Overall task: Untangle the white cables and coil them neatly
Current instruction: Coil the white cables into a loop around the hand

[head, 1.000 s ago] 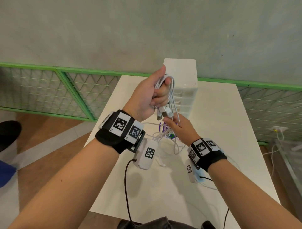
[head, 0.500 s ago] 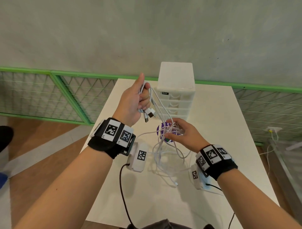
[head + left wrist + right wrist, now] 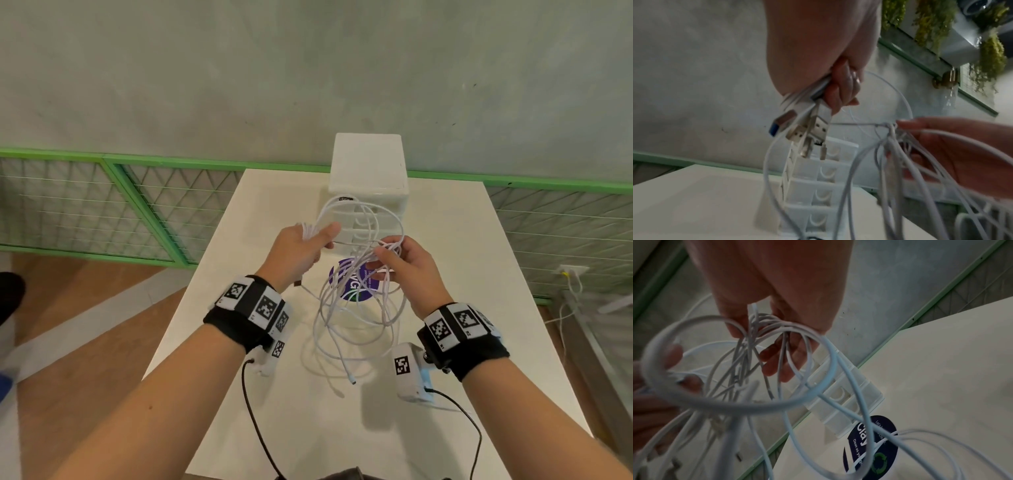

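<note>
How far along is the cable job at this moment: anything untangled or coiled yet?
Done: the plug ends are gathered in the left hand. In hand: the right hand pinches the knot of the white cables, whose crossed loops hang down to the table. Left: no cable is separated or coiled, so untangling and all coiling remain.

A white bench (image 3: pixel 445 308) stands against a grey wall (image 3: pixel 308 68) with green mesh panels (image 3: pixel 85 205), over a wooden floor (image 3: pixel 85 342).

Purple sticker (image 3: pixel 356 282) lettering under white cables (image 3: pixel 356 308)
</note>
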Demonstrator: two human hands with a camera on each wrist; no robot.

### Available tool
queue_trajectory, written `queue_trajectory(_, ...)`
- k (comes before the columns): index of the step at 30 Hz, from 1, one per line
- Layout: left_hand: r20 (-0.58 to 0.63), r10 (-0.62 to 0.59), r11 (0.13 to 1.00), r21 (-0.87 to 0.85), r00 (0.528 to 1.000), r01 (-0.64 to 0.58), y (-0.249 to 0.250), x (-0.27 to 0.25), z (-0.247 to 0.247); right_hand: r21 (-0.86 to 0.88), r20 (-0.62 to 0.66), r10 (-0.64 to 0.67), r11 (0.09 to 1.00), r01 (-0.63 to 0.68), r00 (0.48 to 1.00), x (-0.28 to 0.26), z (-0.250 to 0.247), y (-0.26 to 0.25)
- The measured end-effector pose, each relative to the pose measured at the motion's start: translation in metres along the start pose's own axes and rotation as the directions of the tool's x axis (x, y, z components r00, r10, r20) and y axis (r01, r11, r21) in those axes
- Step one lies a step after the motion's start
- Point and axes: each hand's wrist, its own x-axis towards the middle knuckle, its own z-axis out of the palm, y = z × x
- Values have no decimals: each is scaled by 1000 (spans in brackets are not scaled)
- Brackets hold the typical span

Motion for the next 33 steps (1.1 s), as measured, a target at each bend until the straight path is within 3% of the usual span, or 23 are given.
queue_trajectory(6, 79, 64, 987, 144, 995, -75, -15, -4, 20, 89, 27, 8, 996, -11, 1000, -2, 3, -6)
queue_trajectory(10, 14, 88, 975, 202, 996, -89, -14, -4, 27, 40, 30, -18, 999, 17, 999, -2, 3, -4)
queue_trajectory(14, -38, 38, 992, 121, 999, -34, -4, 3, 19, -99, 7, -55, 994, 55, 998, -1, -2, -1)
queue_trajectory(19, 101, 64, 969, 230, 993, -86, 0, 4, 21, -150, 31, -35, 988, 39, 999, -3, -3, 2)
queue_trajectory(22, 106, 26, 961, 271, 994, -54, -4, 4, 24, -114, 55, -56, 991, 62, 997, -5, -1, -4)
queue_trajectory(29, 53, 48, 963, 261, 997, -60, -5, 4, 17, -95, 245, -60, 992, 85, 968, -7, -10, -17)
queue_trajectory(33, 33, 41, 964, 261, 999, -48, -1, 8, 0, -39, 44, -136, 990, 138, 990, -1, -12, -22)
